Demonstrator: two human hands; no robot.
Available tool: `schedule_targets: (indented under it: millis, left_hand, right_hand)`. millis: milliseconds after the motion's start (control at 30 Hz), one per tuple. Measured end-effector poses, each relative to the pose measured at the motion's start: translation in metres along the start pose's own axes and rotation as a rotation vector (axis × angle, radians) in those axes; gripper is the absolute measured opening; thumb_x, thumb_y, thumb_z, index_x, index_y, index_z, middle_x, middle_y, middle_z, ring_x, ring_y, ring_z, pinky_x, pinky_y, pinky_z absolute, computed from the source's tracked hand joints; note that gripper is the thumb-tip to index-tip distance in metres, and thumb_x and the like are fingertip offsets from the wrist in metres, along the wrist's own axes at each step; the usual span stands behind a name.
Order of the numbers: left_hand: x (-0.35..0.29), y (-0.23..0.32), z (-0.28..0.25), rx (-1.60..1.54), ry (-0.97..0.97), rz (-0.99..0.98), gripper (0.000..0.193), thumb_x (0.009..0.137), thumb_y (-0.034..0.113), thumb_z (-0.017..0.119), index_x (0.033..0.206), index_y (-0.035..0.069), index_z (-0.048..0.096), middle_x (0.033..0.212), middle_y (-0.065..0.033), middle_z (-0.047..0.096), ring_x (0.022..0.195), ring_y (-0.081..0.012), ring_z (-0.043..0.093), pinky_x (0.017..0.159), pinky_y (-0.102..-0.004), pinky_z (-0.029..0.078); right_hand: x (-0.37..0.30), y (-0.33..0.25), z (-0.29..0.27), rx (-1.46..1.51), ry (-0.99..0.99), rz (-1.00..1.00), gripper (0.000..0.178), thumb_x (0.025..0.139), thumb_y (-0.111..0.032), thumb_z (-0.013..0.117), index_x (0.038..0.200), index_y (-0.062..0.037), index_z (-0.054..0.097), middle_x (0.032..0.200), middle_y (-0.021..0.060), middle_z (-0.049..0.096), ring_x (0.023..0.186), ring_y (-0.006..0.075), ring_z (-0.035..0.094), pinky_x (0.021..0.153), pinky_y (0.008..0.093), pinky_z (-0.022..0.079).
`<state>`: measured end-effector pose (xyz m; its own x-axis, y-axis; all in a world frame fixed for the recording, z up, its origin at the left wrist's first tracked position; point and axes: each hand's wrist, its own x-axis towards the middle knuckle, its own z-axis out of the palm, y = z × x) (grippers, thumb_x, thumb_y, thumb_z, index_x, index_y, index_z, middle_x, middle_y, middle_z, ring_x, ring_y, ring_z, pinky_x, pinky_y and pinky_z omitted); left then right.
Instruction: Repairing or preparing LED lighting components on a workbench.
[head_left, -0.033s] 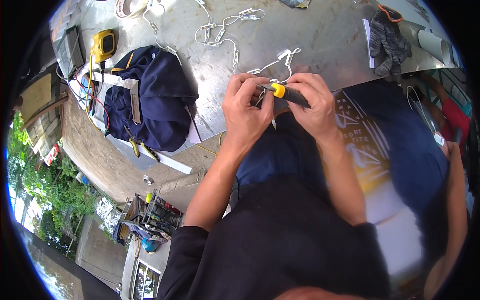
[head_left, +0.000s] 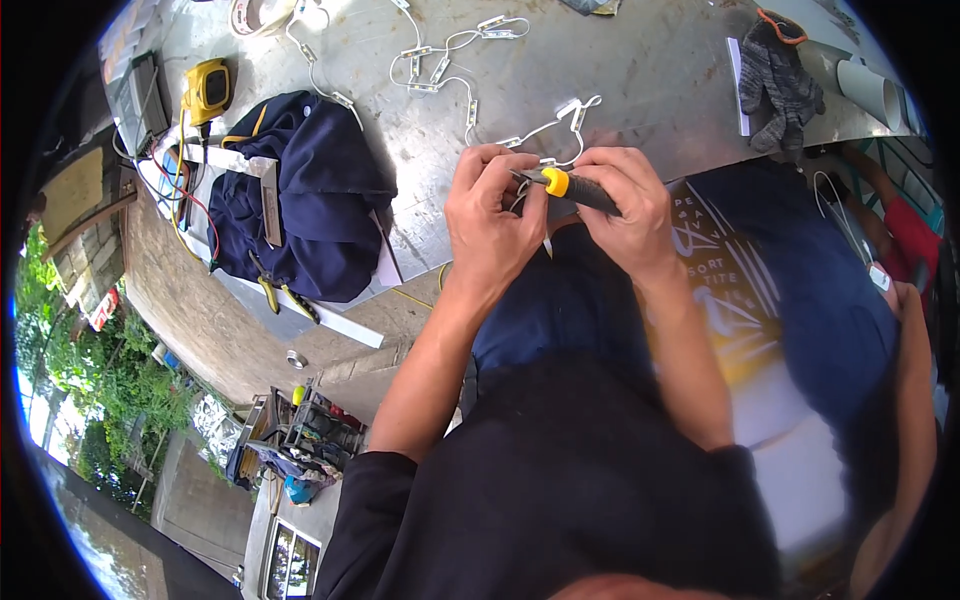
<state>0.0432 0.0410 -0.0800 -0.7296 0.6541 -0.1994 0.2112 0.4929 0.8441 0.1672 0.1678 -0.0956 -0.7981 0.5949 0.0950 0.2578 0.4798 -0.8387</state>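
My right grip (head_left: 630,210) is clamped around the ribbed black handle of a hand tool (head_left: 557,182) with a smooth yellow collar, held just above my lap at the worktop's near edge. Its dark metal head reaches my left grip (head_left: 495,215), whose fingertips are pinched together on a thin white wire (head_left: 519,200); the exact contact (my own fingers cover it) is hard to make out. Beyond my knuckles, a string of small rectangular light modules (head_left: 473,112) loops over the scuffed, shiny metal worktop (head_left: 620,60). To the left lies a crumpled heap of navy cloth (head_left: 335,190), near a boxy yellow device (head_left: 207,92). A ring-shaped roll (head_left: 239,18) is cut off above. Far right rests a grey knitted glove (head_left: 775,85).
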Motion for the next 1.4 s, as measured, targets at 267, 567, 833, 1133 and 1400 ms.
schedule_targets:
  millis: [267,567,833,1133,1400]
  left_hand:
    - [0.017,-0.018,-0.012,0.381,0.008,0.488,0.031,0.072,0.002,0.082,0.102,0.012,0.077,0.111,-0.0063,0.066,0.107,-0.0293,0.062,0.087,-0.0432,0.049]
    - [0.023,-0.028,-0.02,0.511,-0.072,0.7,0.033,0.072,0.015,0.083,0.104,0.019,0.077,0.113,0.0034,0.067,0.107,-0.0238,0.061,0.087,-0.0399,0.045]
    - [0.028,-0.034,-0.02,0.43,-0.158,0.656,0.033,0.071,0.017,0.088,0.104,0.021,0.083,0.104,0.0047,0.071,0.099,-0.0224,0.063,0.089,-0.0379,0.045]
    - [0.032,-0.04,-0.015,0.352,-0.102,0.659,0.036,0.069,0.023,0.095,0.103,0.02,0.084,0.1,0.002,0.07,0.096,-0.0233,0.061,0.088,-0.0383,0.046]
    - [0.033,-0.041,-0.015,0.335,-0.105,0.642,0.037,0.068,0.023,0.096,0.103,0.02,0.084,0.098,0.0023,0.069,0.095,-0.0229,0.06,0.087,-0.0382,0.046]
  right_hand:
    - [0.006,-0.001,-0.003,-0.023,-0.03,-0.036,0.027,0.07,0.007,0.078,0.095,-0.0023,0.073,0.103,0.0095,0.075,0.1,0.0329,0.069,0.087,0.0431,0.057]
    - [-0.006,0.003,0.0,-0.052,-0.002,-0.033,0.03,0.069,0.006,0.079,0.097,-0.0041,0.073,0.101,0.0087,0.074,0.095,0.0321,0.069,0.083,0.0419,0.057]
    - [-0.008,0.002,-0.004,-0.087,-0.007,-0.052,0.032,0.067,0.005,0.08,0.098,-0.0053,0.074,0.099,0.0069,0.074,0.094,0.0307,0.068,0.082,0.0406,0.057]
    - [-0.015,0.002,-0.014,-0.157,-0.137,-0.087,0.044,0.065,-0.001,0.081,0.108,-0.0063,0.077,0.112,0.0051,0.071,0.103,0.0294,0.065,0.087,0.0425,0.056]
    - [-0.016,-0.005,-0.03,-0.044,-0.128,0.022,0.041,0.074,-0.004,0.084,0.114,-0.0059,0.075,0.104,0.0083,0.072,0.092,0.0304,0.069,0.083,0.0418,0.057]
